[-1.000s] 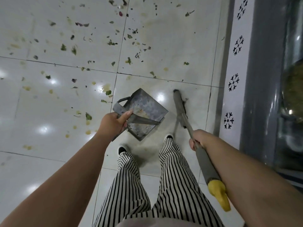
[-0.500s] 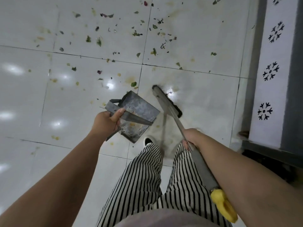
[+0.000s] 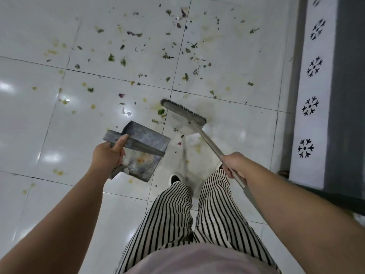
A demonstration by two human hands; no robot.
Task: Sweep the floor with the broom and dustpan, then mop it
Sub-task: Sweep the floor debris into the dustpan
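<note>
White tiled floor (image 3: 39,125) strewn with leaf scraps (image 3: 122,61), left hand (image 3: 107,155) gripped dustpan (image 3: 142,153), right hand (image 3: 235,165) clasped broom (image 3: 183,113) handle

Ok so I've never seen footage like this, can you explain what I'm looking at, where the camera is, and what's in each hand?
There is no machine here: a person wears a wide-angle camera on their head, looking down at their own arms, striped trousers and the floor. The left hand grips the handle of a grey metal dustpan, lifted above the tiles. The right hand holds the long handle of a broom, its fingers curled round the handle and its bristle head down near the tiles ahead of the feet. The white tiled floor is scattered with small green and yellow scraps, mostly further ahead. On the right runs a grey and white strip with black snowflake-like marks.
</note>
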